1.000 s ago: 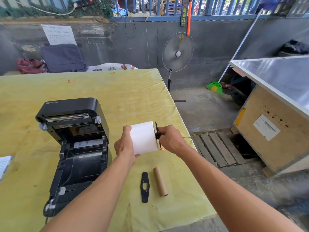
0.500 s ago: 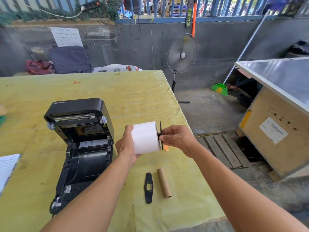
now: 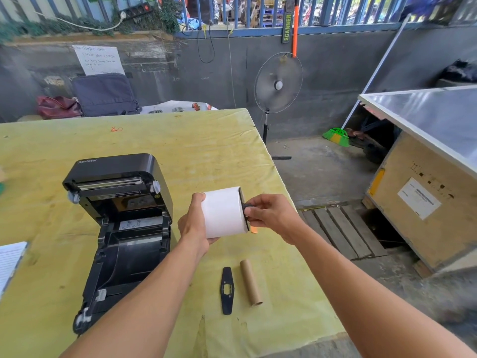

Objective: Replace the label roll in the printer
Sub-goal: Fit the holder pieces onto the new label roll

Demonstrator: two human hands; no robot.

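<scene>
Far left edge: corner of a white lined paper pad (image 3: 10, 262) poking onto the yellow-green covered bench (image 3: 206, 151). Next over, black Xprinter label printer (image 3: 121, 228) sitting on the bench with its lid flipped up and back, paper bay wide open and facing the camera. Just right of the printer, held up above the bench: left hand (image 3: 193, 226) with its grip wrapped around the left end of a fat white label roll (image 3: 223, 213), thumb on top, fingers under. Roll lying sideways, axis running left-right. On the roll's right end, a flat black plastic guide plate (image 3: 244, 202) pressed flush against the paper, with the right hand (image 3: 271, 215) pinching the black spindle stub there between thumb and fingertips. Lower down on the bench, near the front edge: a second loose flat black plastic guide plate (image 3: 227, 290), and just beside it to the right, not touching, a bare brown cardboard core tube (image 3: 251, 282).
</scene>
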